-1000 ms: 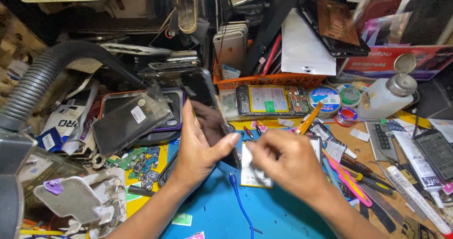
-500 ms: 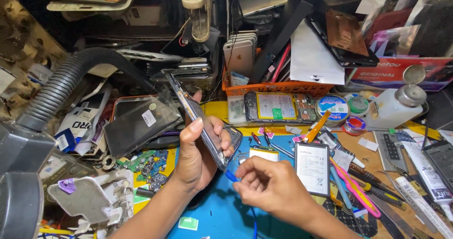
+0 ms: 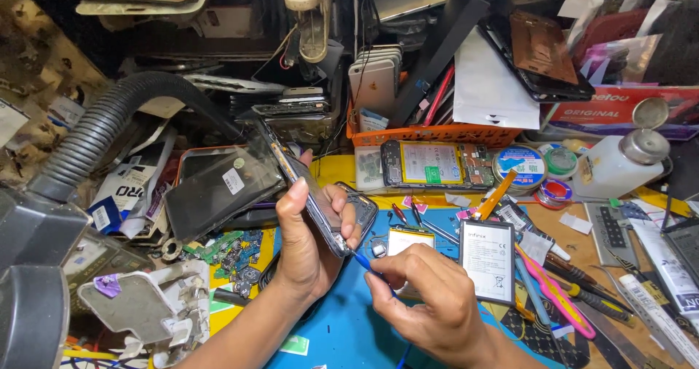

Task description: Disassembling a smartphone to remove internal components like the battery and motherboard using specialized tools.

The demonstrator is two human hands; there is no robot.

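At frame centre the left hand [image 3: 309, 245] is clamped on a tilted phone [image 3: 306, 187], and the right hand [image 3: 426, 296] pinches a blue pry tool [image 3: 362, 260] at the phone's lower edge. Levering too hard could crack the screen. The cluttered worktop [image 3: 342, 332] carries a blue mat, loose batteries [image 3: 486, 260] at right, and a grey hose [image 3: 109, 125] at upper left.

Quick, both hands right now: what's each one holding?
Left hand: closed around a phone, held tilted on edge.
Right hand: pinching a thin blue tool at the phone's lower end.
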